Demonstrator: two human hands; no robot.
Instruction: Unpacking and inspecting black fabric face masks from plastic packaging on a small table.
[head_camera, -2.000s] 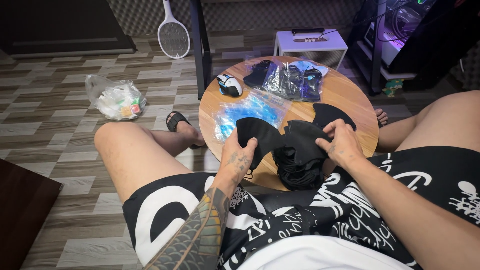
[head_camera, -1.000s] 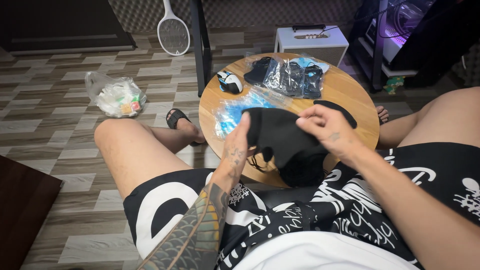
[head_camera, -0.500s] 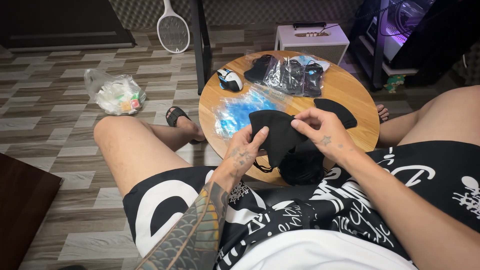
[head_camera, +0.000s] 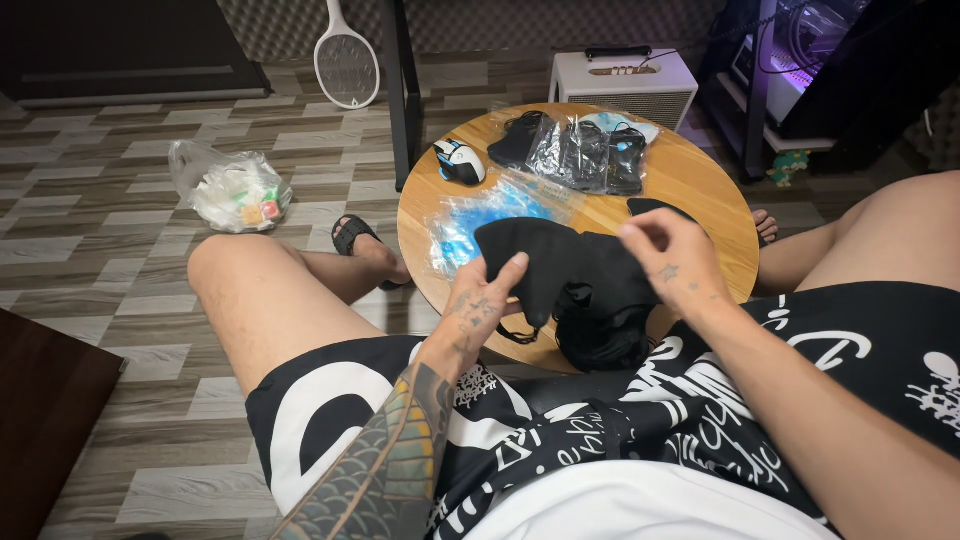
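Over the near edge of the round tabletop (head_camera: 700, 180), the left hand (head_camera: 478, 305) pinches the black cloth (head_camera: 560, 265) while the right hand (head_camera: 668, 250) hovers with fingertips pressed together, so the dangling fabric could slip onto the lap.

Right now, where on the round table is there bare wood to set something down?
Bare wood shows on the round wooden table at its right side, between the clear packets and the right hand. The left side is crowded: computer mouse, blue plastic wrap, and the black fabric held by the left hand.
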